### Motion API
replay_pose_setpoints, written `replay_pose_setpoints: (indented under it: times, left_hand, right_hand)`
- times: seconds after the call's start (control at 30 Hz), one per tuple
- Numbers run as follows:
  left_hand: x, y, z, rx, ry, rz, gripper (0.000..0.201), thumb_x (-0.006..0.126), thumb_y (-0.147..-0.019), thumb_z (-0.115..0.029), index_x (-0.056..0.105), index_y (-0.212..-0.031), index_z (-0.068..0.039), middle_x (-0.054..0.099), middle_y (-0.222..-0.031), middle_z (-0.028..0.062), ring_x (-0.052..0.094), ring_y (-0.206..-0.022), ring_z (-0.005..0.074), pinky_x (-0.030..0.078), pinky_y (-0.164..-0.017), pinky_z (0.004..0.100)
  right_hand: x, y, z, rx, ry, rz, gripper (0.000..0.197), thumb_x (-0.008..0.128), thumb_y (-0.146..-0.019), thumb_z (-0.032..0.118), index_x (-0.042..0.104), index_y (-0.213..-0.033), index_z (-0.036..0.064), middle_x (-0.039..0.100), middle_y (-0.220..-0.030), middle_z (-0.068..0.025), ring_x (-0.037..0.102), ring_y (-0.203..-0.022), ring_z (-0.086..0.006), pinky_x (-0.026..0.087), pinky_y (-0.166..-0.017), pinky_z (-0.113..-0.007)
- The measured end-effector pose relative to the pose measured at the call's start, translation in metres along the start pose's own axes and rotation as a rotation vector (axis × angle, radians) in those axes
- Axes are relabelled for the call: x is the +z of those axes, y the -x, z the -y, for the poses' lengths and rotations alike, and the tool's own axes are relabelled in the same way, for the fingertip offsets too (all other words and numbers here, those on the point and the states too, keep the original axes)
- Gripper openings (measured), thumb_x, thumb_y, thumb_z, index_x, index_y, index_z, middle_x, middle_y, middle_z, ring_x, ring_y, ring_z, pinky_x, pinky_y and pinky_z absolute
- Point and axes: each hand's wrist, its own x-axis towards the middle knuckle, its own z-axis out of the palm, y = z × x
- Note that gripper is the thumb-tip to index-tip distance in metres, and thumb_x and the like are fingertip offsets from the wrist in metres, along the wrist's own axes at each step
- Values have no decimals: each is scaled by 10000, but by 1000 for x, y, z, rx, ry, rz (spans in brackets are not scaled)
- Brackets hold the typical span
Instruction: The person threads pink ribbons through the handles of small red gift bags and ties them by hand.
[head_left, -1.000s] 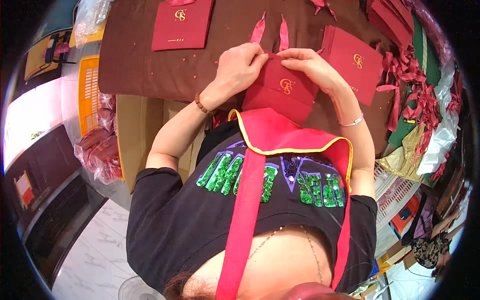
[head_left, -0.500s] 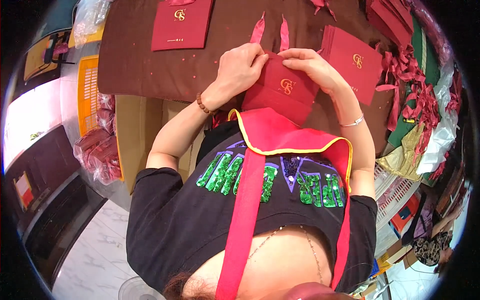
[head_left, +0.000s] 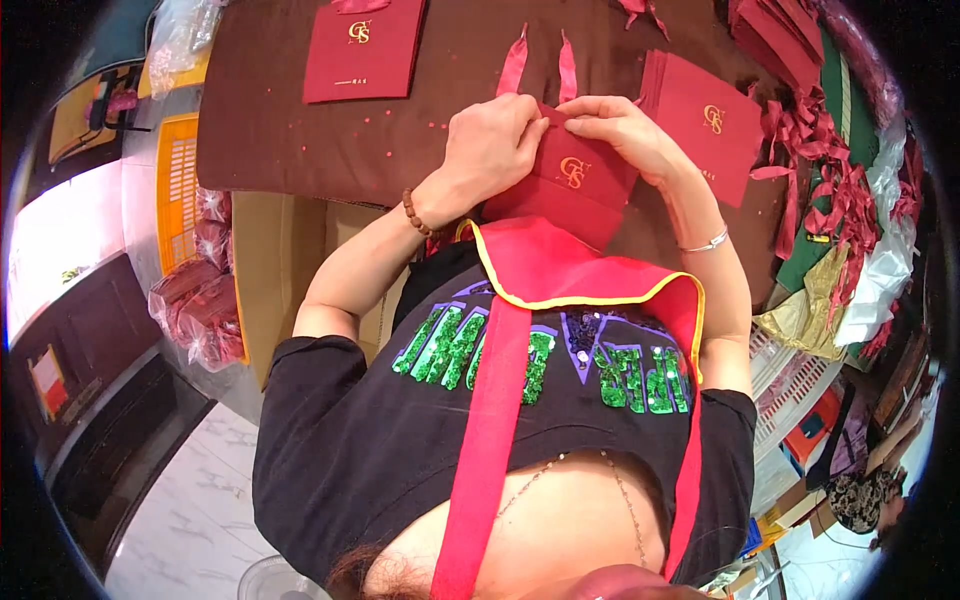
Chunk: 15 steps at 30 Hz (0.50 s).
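Observation:
A dark red paper gift bag [head_left: 585, 170] with a gold emblem lies at the near edge of the brown-covered table, against my apron. My left hand [head_left: 492, 148] pinches its far-left corner with curled fingers. At the far-right part of its top edge, my right hand [head_left: 625, 132] grips between thumb and fingers. Beyond my hands, two ends of a pink-red ribbon [head_left: 514, 62] stick out on the cloth; where they meet the bag is hidden by my fingers.
A similar red bag [head_left: 362, 60] lies at far left, and a fanned stack of bags [head_left: 705, 130] sits to the right. Loose red ribbons [head_left: 835, 200] heap up at the table's right side. An open cardboard box [head_left: 280, 260] stands below the left edge, near a yellow crate [head_left: 178, 185].
My left hand has shifted slightly right and nearer along the bag's top edge. My right hand stays almost in place, and the bag has barely moved.

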Motion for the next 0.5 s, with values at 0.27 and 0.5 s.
replay_pose_setpoints:
  times: [0.27,0.5]
  left_hand:
    - [-11,-5,-7,234,-200,-4,134,619,-780,-136,525,-714,-67,541,-662,93,570,-607,276,429,-549,373]
    - [-12,-5,-3,209,-205,23,127,624,-761,-137,528,-710,-72,542,-657,82,563,-592,264,422,-554,363]
  right_hand:
    - [4,2,-3,-76,32,-5,345,547,-838,110,568,-1145,-47,610,-1029,-70,546,-942,-114,423,-851,-231]
    - [5,0,-5,-90,85,-4,365,543,-833,122,559,-1149,-61,611,-1032,-78,542,-951,-119,414,-869,-241]
